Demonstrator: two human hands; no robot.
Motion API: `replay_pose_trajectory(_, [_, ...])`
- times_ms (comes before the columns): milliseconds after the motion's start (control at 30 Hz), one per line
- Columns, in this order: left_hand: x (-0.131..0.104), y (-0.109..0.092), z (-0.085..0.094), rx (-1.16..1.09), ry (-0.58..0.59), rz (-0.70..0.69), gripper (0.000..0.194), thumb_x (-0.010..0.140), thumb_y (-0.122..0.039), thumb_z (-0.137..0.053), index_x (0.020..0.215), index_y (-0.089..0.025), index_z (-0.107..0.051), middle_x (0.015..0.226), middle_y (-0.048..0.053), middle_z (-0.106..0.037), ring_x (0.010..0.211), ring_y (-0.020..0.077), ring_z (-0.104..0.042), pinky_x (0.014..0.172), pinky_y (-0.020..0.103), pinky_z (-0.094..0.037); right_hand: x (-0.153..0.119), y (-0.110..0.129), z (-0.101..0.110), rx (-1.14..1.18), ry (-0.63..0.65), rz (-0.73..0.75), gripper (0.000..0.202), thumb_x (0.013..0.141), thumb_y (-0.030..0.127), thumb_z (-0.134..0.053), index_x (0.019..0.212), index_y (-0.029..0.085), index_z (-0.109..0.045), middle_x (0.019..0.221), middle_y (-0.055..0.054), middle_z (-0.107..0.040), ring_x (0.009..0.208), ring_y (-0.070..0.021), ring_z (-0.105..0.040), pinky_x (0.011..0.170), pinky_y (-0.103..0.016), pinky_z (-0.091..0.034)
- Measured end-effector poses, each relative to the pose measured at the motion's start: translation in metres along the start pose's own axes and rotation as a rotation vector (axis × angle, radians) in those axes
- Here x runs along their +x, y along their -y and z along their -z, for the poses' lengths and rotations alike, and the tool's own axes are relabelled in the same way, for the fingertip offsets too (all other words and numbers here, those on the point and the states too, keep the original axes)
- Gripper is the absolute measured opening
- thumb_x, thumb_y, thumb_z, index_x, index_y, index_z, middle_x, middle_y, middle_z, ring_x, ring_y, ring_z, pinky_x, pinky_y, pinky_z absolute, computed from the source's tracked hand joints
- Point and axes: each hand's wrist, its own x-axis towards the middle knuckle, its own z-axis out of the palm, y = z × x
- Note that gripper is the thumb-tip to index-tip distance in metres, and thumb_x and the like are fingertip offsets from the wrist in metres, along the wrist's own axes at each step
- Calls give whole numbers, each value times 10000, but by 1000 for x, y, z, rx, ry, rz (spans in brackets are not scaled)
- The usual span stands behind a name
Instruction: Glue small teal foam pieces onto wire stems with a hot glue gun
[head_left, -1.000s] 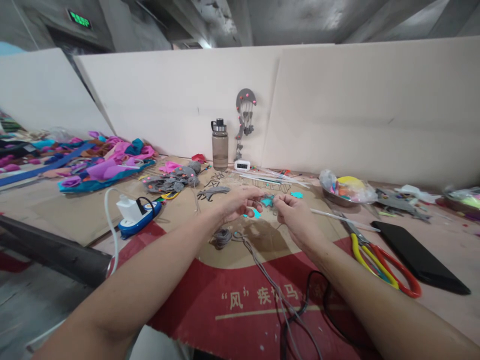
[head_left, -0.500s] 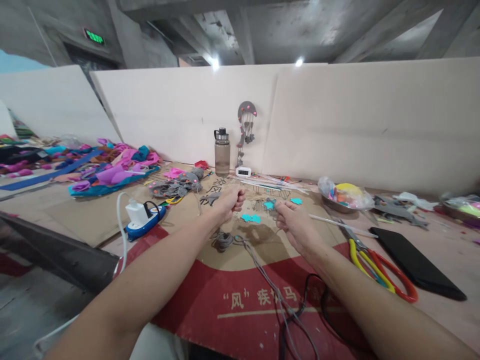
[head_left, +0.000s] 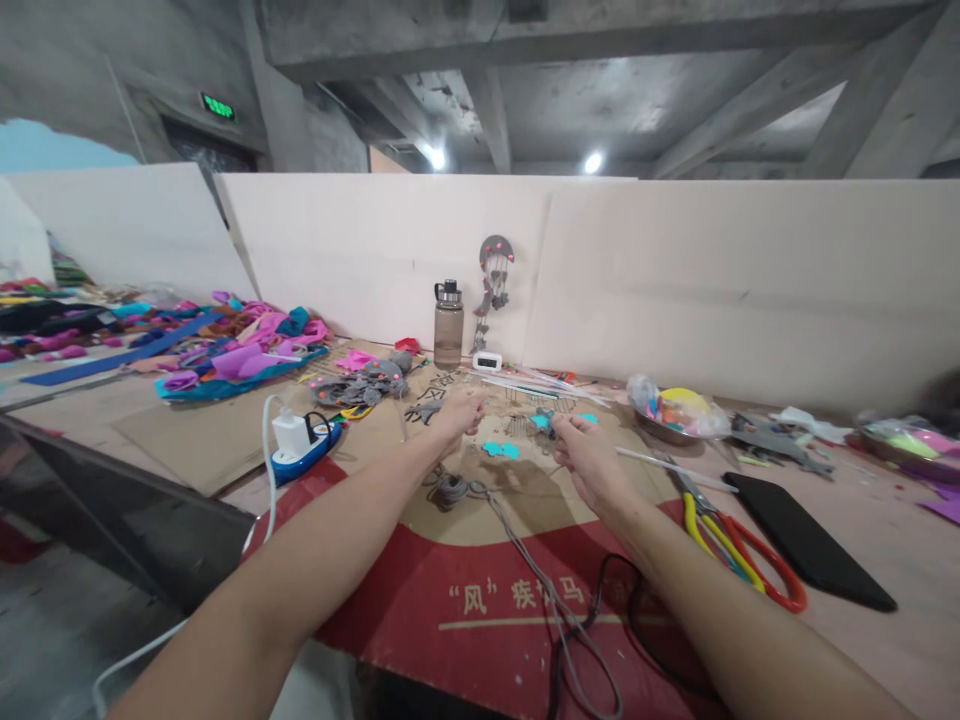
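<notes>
My left hand (head_left: 460, 412) is raised over the cardboard with its fingers curled together in a pinch; what it grips is too small to make out. My right hand (head_left: 581, 448) is also pinched, with a small greyish piece at its fingertips that I cannot name clearly. Just beyond those fingertips shows a teal flower-shaped cutout (head_left: 540, 421); whether they touch it, I cannot tell. Two more teal cutouts (head_left: 500, 450) lie between the hands, and another (head_left: 588, 418) is partly behind my right hand. Below my left hand sits a bundle of grey cord (head_left: 451, 490), its strands trailing toward me.
Scissors (head_left: 720, 540) and a black phone (head_left: 810, 540) lie at right, near a bowl of wrapped bits (head_left: 675, 412). A bottle (head_left: 448, 325) and small white clock (head_left: 487, 361) stand at back. A blue power strip (head_left: 307, 452) and a felt pile (head_left: 255, 355) are at left.
The head view has tilted up slightly and shifted, so the background sits lower. Both hands stay pinched, in nearly the same places over the cardboard.
</notes>
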Motion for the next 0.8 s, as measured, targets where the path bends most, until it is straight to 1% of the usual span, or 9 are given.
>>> replay_pose_trajectory(133, [7, 7, 3, 43, -11, -5, 325, 860, -210, -480, 546, -171, -404, 453, -64, -365, 359, 30, -261, 386, 172, -185, 3, -4, 3, -47, 9, 32, 372, 595, 478, -721, 633, 195, -483, 532, 88, -337, 472, -47, -223, 434, -218, -165])
replay_pose_trajectory(233, [10, 10, 3, 76, -4, -22, 261, 817, -124, -476, 557, -145, -493, 509, -30, -484, 391, 34, -359, 408, 175, -265, 4, -8, 5, -60, 23, 28, 344, 619, 458, -719, 639, 197, -496, 541, 80, -348, 475, -52, -219, 440, -229, -160])
replay_pose_trajectory(333, [10, 11, 2, 84, 14, -40, 191, 794, -96, -487, 631, -129, -581, 606, -6, -586, 436, 40, -423, 441, 182, -328, 6, -8, 6, -63, 24, 12, 331, 613, 448, -720, 636, 202, -499, 548, 80, -343, 472, -56, -214, 446, -237, -154])
replay_pose_trajectory(433, [11, 11, 3, 88, 48, -71, 149, 804, -123, -521, 729, -123, -650, 680, 9, -646, 484, 47, -471, 472, 184, -357, 6, -6, 7, -83, 13, 22, 321, 621, 460, -704, 647, 208, -507, 550, 77, -355, 474, -66, -225, 449, -241, -170])
replay_pose_trajectory(500, [11, 10, 4, 89, 72, -97, 121, 797, -159, -575, 783, -125, -690, 712, 19, -676, 520, 55, -501, 500, 188, -375, 7, -4, 8, -99, 3, 26, 316, 631, 464, -694, 647, 213, -503, 547, 73, -363, 473, -71, -236, 450, -246, -186])
replay_pose_trajectory(567, [9, 8, 5, 92, 71, -124, 107, 763, -199, -650, 810, -132, -720, 720, 26, -694, 558, 66, -521, 529, 194, -388, 7, -3, 8, -103, -4, 24, 318, 629, 466, -696, 648, 214, -502, 548, 69, -377, 472, -72, -246, 447, -249, -193])
replay_pose_trajectory(700, [5, 4, 3, 112, 28, -152, 147, 656, -238, -768, 757, -140, -729, 689, 22, -685, 577, 74, -515, 546, 202, -383, 9, -5, 8, -73, -14, 6, 331, 598, 442, -725, 654, 202, -504, 549, 80, -375, 469, -57, -238, 441, -233, -185])
replay_pose_trajectory(800, [3, 4, 2, 92, 42, -149, 217, 648, -331, -786, 703, -140, -700, 639, 6, -642, 531, 65, -467, 524, 209, -354, 9, -8, 7, -92, -8, 10, 321, 611, 432, -719, 653, 195, -508, 553, 80, -364, 473, -52, -235, 439, -221, -190])
